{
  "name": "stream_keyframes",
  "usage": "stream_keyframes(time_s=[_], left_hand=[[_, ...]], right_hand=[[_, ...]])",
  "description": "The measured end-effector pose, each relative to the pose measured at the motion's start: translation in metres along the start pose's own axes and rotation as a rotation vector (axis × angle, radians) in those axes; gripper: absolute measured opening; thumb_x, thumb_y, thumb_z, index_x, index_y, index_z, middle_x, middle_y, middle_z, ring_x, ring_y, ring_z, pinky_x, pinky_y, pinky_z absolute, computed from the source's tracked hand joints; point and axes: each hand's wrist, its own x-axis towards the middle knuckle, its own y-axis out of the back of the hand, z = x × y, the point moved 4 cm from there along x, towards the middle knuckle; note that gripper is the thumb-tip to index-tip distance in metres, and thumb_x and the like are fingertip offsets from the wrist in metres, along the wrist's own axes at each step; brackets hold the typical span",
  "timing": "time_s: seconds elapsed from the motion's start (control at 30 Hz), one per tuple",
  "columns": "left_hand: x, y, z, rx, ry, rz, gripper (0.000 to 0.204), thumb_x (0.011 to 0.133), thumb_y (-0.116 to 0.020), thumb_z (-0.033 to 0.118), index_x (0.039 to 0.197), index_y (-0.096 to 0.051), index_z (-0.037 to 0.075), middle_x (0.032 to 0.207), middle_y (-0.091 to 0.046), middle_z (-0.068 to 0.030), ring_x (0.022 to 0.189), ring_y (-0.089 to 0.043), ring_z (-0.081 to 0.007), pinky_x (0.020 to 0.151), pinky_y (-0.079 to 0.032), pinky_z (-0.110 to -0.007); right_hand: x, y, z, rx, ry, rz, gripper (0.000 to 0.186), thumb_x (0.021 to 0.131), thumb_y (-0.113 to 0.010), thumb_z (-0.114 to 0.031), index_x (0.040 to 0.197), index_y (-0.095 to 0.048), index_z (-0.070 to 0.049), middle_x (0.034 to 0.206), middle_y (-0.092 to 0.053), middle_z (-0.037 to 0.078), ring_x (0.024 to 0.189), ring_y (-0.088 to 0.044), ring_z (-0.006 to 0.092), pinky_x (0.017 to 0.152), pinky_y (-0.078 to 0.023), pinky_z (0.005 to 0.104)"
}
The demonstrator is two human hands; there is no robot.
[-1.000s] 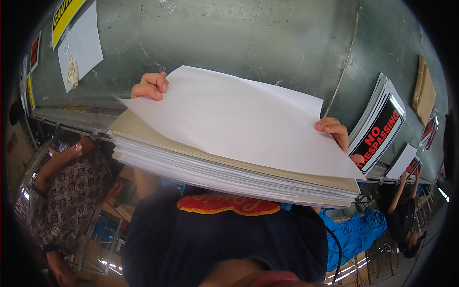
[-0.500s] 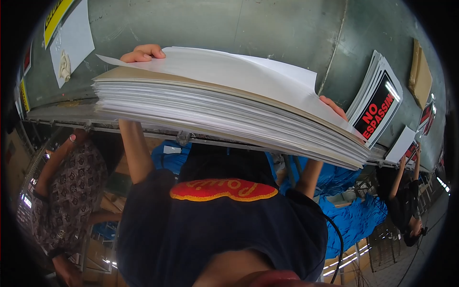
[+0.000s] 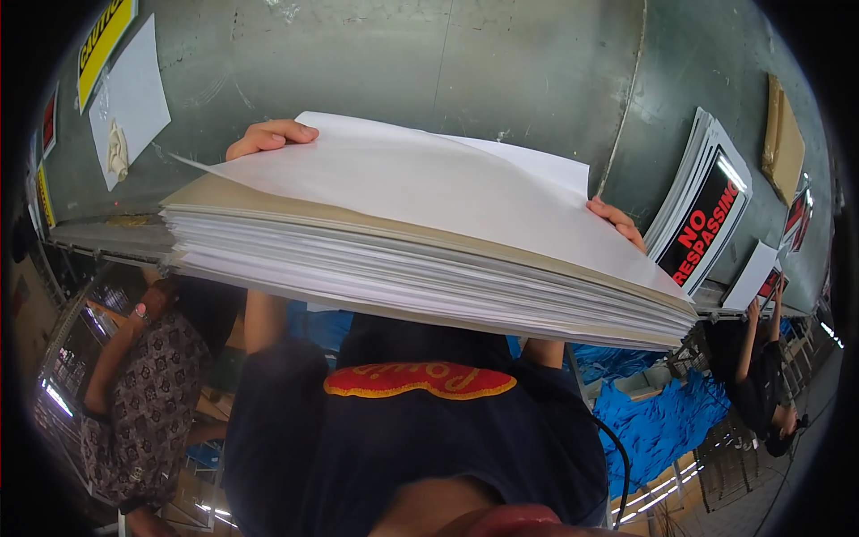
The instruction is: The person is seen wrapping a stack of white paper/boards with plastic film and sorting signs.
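Note:
A thick stack of large sheets [image 3: 420, 268], white and grey on its layered near edge, spans the view in front of my chest. Brown board [image 3: 233, 192] shows near its top, under a loose white sheet [image 3: 429, 188] whose left corner curls up. My left hand [image 3: 271, 139] is closed over the far left edge of the stack, its fingers lying on the white sheet. At the right end my right hand [image 3: 617, 222] curls its fingers over the edge. Both palms and thumbs are hidden beneath or behind the stack.
Under the stack stretches a grey-green metal table [image 3: 537, 54]. Black signs with red lettering [image 3: 702, 219] lie piled to the right, near folded brown cardboard [image 3: 784, 143]. A yellow sign [image 3: 106, 45] and white sheet [image 3: 143, 98] lie left. Co-workers [image 3: 148, 394] stand on both sides.
The stack has come closer to my body, lower in the picture, with both hands still on it. More of its top sheet shows and less of my forearms.

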Motion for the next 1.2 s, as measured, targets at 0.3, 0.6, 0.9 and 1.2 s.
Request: stream_keyframes(time_s=[0.3, 0.6, 0.9, 1.2], left_hand=[[0.016, 0.017, 0.009, -0.134, 0.104, -0.054, 0.025, 0.091, -0.038, 0.019, 0.111, -0.046, 0.005, 0.097, -0.055, -0.0254, 0.096, -0.054, -0.0389, 0.093, -0.037, -0.054], [0.014, 0.012, 0.016, -0.014, 0.279, -0.143, 0.021, 0.09, -0.04, 0.011, 0.109, -0.043, 0.002, 0.112, -0.048, -0.0307, 0.109, -0.048, -0.0401, 0.097, -0.033, -0.048], [0.016, 0.001, -0.005, -0.054, -0.118, -0.321, 0.032, 0.092, -0.039, 0.022, 0.114, -0.034, 0.0, 0.102, -0.051, -0.0361, 0.097, -0.055, -0.0379, 0.083, -0.046, -0.044], [0.028, 0.005, -0.017, 0.389, 0.529, 0.211, 0.037, 0.069, -0.062, 0.021, 0.094, -0.055, -0.005, 0.079, -0.061, -0.0078, 0.07, -0.055, -0.0138, 0.066, -0.047, -0.027]], right_hand=[[-0.005, 0.005, 0.024, 0.041, 0.029, 0.051, 0.023, 0.087, -0.05, -0.012, 0.105, -0.044, 0.001, 0.104, -0.05, 0.026, 0.101, -0.054, 0.0352, 0.099, -0.035, 0.0489], [0.021, -0.041, -0.008, -0.177, 0.13, 0.186, 0.028, 0.088, -0.046, -0.02, 0.098, -0.038, 0.006, 0.094, -0.054, 0.034, 0.099, -0.055, 0.0362, 0.097, -0.037, 0.0482], [0.03, -0.016, -0.01, -0.184, 0.155, 0.04, 0.025, 0.089, -0.045, -0.021, 0.099, -0.039, 0.001, 0.102, -0.052, 0.034, 0.096, -0.056, 0.0368, 0.085, -0.047, 0.0417], [0.056, -0.033, 0.006, -0.204, -0.265, 0.863, 0.06, 0.085, -0.037, -0.051, 0.111, -0.049, 0.001, 0.112, -0.053, 0.016, 0.103, -0.052, 0.0245, 0.087, -0.042, 0.0417]])
